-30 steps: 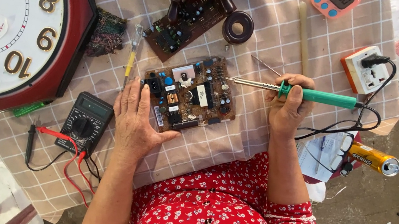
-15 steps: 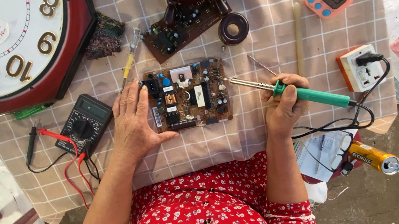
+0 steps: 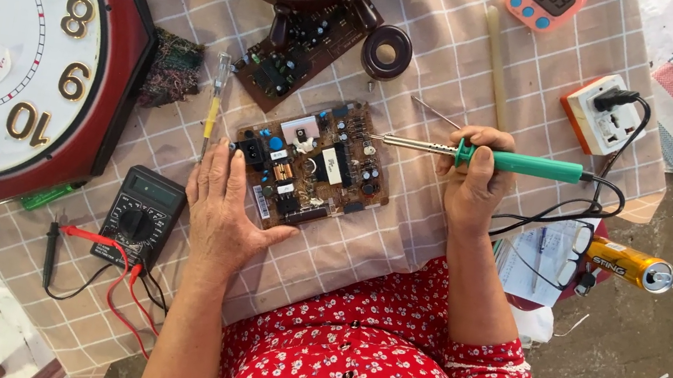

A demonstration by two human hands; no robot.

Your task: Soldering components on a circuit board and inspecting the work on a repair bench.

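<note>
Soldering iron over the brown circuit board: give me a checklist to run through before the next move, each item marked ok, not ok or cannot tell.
1. Board steadied: left hand lies flat against the near left edge of the brown circuit board. Ok.
2. Iron gripped: right hand is closed around the green-handled soldering iron. Ok.
3. Tip on a joint: the tip is at the board's far right edge; contact cannot tell.
4. Iron powered: a black plug sits in the white socket block; whether it is the iron's cord, cannot tell.
5. Solder at hand: none clearly seen. Cannot tell.
</note>
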